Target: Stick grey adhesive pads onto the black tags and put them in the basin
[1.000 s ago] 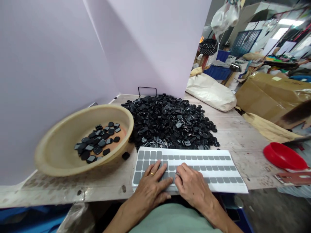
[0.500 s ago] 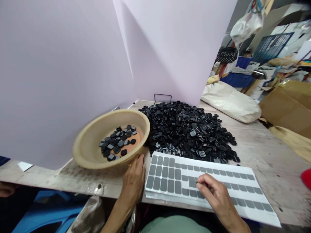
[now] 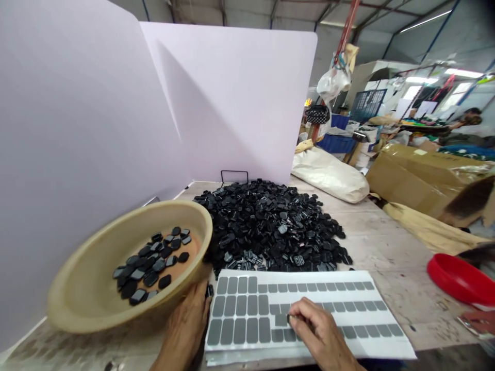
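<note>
My right hand (image 3: 319,330) is over a white sheet (image 3: 317,348) of grey stickers in rows. Its thumb and forefinger pinch at the edge of a small grey sticker (image 3: 281,320), with a dark sliver at the fingertips. My left hand (image 3: 187,317) rests between the sheet and the beige basin (image 3: 88,322), closed on a small black plastic piece (image 3: 209,291) at its fingertips; part of its fingers is hidden. Several black pieces with flat grey tops (image 3: 158,264) lie in the basin. Behind the sheet spreads a large heap of black plastic pieces (image 3: 266,221).
Pale partition panels (image 3: 232,103) stand behind and left. A black wire stand (image 3: 234,171) is behind the heap. To the right are a white sack (image 3: 330,172), a cardboard box (image 3: 421,175) and a red dish (image 3: 460,281). A person (image 3: 469,118) is far off at right.
The view has tilted up and turned right, so things sit lower and further left. A black piece now shows at my left fingertips. My right hand still pinches over the sheet.
</note>
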The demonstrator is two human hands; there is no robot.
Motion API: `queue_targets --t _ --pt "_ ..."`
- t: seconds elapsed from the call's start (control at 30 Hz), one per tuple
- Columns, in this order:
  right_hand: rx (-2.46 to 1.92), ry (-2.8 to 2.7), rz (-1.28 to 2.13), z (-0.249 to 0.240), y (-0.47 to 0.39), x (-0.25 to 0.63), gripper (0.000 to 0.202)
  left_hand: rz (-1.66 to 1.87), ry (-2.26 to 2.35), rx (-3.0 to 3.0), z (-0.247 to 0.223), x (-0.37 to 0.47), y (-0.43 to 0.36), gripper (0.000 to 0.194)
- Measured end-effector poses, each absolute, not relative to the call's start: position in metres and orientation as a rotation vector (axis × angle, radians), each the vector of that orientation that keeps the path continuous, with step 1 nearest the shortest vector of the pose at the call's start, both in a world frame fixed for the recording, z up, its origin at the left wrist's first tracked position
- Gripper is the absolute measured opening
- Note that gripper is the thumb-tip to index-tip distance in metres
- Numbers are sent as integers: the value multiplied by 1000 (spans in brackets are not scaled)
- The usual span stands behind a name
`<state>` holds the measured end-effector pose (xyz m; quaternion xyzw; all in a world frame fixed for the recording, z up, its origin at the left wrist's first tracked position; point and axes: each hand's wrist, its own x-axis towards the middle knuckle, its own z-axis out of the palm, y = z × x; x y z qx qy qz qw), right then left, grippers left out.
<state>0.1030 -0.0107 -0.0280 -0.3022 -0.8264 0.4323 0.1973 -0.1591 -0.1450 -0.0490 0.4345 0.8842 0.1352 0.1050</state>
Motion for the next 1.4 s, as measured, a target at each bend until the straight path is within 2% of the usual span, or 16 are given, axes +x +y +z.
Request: queue_targets --t 0.1,0.23,0.33,0.47,0.57,0.77,1.4 --pt "-846 -2297 1209 -25 -11 104 19 408 2567 1282 -47 -161 -142 30" --pt "-883 -2273 1262 -13 -10 109 16 751 2463 1274 -45 -161 -148 12" --pt "-881 -2234 1277 -13 -8 113 16 1046 2330 1009 -38 -153 -151 22" --pt "-869 -2177 1265 -22 -7 113 15 1469 1751 516 -16 -125 -144 42" --pt "-845 -2150 1236 -23 -8 112 16 1439 1376 405 -4 -97 -129 53" --pt "-728 -2151 1130 -16 -12 115 18 1332 1067 510 -17 -58 -104 40" --pt "-633 -2378 895 -16 -19 108 25 1284 1062 542 -21 -47 -97 33"
